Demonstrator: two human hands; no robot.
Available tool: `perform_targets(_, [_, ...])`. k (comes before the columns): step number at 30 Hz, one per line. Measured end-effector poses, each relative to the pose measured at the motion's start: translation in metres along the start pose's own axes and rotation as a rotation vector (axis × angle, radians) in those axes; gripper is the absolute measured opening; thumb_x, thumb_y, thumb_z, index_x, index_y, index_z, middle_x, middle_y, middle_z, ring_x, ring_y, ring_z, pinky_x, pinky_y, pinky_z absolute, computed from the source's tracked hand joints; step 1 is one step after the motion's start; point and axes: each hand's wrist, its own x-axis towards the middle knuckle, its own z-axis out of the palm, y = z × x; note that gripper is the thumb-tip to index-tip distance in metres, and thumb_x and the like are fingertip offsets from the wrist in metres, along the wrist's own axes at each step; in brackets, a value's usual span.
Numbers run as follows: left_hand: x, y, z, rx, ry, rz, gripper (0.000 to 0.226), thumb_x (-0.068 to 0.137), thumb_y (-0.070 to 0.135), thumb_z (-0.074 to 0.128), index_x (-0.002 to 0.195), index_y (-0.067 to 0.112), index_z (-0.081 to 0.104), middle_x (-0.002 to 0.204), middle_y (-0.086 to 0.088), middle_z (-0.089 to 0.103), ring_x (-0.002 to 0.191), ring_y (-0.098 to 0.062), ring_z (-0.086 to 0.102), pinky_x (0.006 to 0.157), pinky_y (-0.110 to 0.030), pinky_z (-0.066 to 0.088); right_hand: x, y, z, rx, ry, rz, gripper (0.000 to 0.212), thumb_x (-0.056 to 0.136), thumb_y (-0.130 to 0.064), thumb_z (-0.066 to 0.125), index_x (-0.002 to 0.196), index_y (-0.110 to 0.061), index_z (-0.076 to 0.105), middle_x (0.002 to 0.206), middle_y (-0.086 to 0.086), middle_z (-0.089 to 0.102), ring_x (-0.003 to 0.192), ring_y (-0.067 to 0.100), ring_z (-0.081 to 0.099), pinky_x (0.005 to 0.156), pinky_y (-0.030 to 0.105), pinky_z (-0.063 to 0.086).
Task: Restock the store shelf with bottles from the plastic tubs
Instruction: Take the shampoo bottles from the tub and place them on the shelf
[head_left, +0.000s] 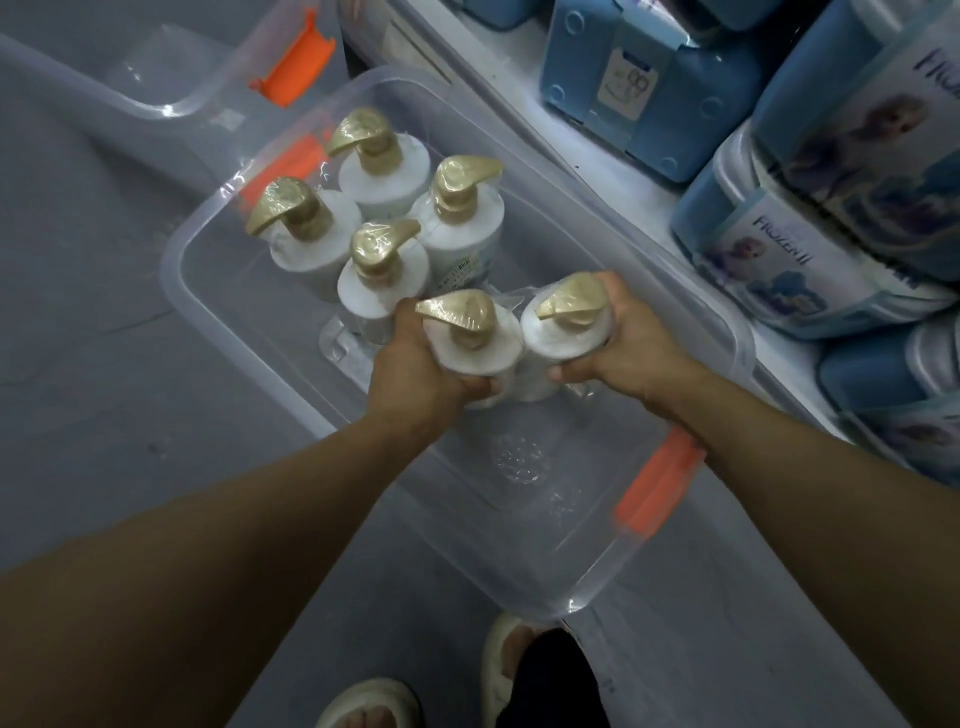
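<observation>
The left hand (415, 364) is wrapped round one white pump bottle (478, 343), and a second bottle (566, 332) is gripped by the right hand (623, 348), both held over the middle of the clear tub (675, 519). Four more bottles (384, 270) are left standing toward 11 o'clock. The shelf (524, 130) lies at 2 o'clock. Film-wrapped and probably full, they should feel heavy and slick; the body is best gripped, not the gold pump.

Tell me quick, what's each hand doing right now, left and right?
Left hand: grips a white pump bottle with a gold pump.
Right hand: grips the neighbouring white pump bottle, over the clear plastic tub.
</observation>
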Motion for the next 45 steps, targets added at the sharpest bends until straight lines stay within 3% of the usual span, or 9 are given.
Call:
perform_targets(3, [-0.004,0.005,-0.007,-0.018,-0.023,0.022,0.083,0.055,0.023,0.091,0.121,0.018,0.042,0.115,0.006,0.059,0.107,-0.015,0.057,0.092,-0.034,0.049,-0.004,-0.007,-0.008,0.063,-0.03,0.037,0.078,0.057,0.001,0.086,0.121,-0.023,0.049,0.114,-0.001,0.063,0.105,0.015,0.059,0.086,0.028,0.051])
perform_targets(5, [-0.01,0.011,-0.014,-0.072,-0.061,-0.003,0.08,0.054,0.032,0.09,0.118,0.02,0.043,0.115,0.008,0.06,0.108,-0.014,0.057,0.094,-0.041,0.05,-0.012,-0.014,-0.013,0.115,-0.057,0.063,0.079,0.058,0.0,0.086,0.126,-0.019,0.05,0.113,-0.002,0.063,0.104,0.012,0.06,0.084,0.024,0.05])
perform_targets(12, [-0.04,0.057,-0.047,-0.341,-0.101,-0.075,0.067,0.072,0.025,0.079,0.129,0.02,0.043,0.118,0.006,0.061,0.102,-0.007,0.061,0.079,-0.025,0.054,-0.046,-0.058,-0.028,0.367,-0.081,0.076,0.068,0.053,-0.012,0.08,0.118,-0.016,0.058,0.104,-0.001,0.07,0.089,0.009,0.069,0.067,0.021,0.055])
perform_targets(17, [-0.057,0.109,-0.076,-0.396,-0.056,-0.067,0.057,0.076,0.024,0.076,0.124,0.017,0.047,0.111,0.004,0.064,0.091,-0.004,0.064,0.061,-0.013,0.052,-0.071,-0.108,-0.041,0.427,-0.048,0.047,0.056,0.052,-0.023,0.078,0.105,-0.022,0.062,0.096,-0.005,0.072,0.085,0.01,0.07,0.067,0.024,0.056])
perform_targets(20, [-0.067,0.144,-0.097,-0.413,-0.025,-0.042,0.048,0.077,0.022,0.075,0.118,0.018,0.05,0.104,0.006,0.066,0.081,0.002,0.065,0.057,-0.01,0.05,-0.088,-0.146,-0.051,0.391,-0.02,0.022,0.064,0.051,-0.033,0.077,0.112,-0.022,0.061,0.096,-0.008,0.071,0.082,0.007,0.07,0.063,0.021,0.054])
perform_targets(27, [-0.095,0.225,-0.156,-0.417,0.026,-0.005,0.032,0.078,0.022,0.075,0.104,0.023,0.056,0.096,0.007,0.068,0.081,-0.001,0.068,0.062,-0.014,0.051,-0.133,-0.246,-0.08,0.274,0.046,-0.024,0.078,0.05,-0.052,0.076,0.118,-0.02,0.058,0.109,-0.002,0.069,0.096,0.013,0.068,0.082,0.034,0.055])
perform_targets(32, [-0.117,0.294,-0.208,-0.385,0.036,0.05,0.044,0.078,0.029,0.074,0.116,0.019,0.054,0.097,0.008,0.068,0.075,0.001,0.067,0.055,-0.01,0.049,-0.17,-0.326,-0.104,0.177,0.108,-0.091,0.053,0.072,-0.046,0.074,0.117,-0.025,0.056,0.105,-0.008,0.067,0.094,0.009,0.065,0.084,0.032,0.053])
perform_targets(39, [-0.147,0.385,-0.274,-0.295,0.067,0.13,0.075,0.052,0.07,0.069,0.11,0.024,0.058,0.1,0.006,0.071,0.087,-0.012,0.069,0.08,-0.038,0.057,-0.224,-0.43,-0.136,0.129,0.215,-0.189,0.049,0.078,-0.044,0.069,0.119,-0.021,0.056,0.107,-0.006,0.067,0.093,0.006,0.064,0.073,0.022,0.049])
perform_targets(45, [-0.187,0.469,-0.328,-0.261,0.107,0.215,0.053,0.066,0.061,0.071,0.105,0.027,0.059,0.097,0.01,0.068,0.088,-0.007,0.064,0.071,-0.021,0.05,-0.281,-0.514,-0.168,0.077,0.292,-0.233,0.052,0.077,-0.056,0.065,0.118,-0.025,0.055,0.109,-0.007,0.065,0.096,0.011,0.064,0.082,0.036,0.053])
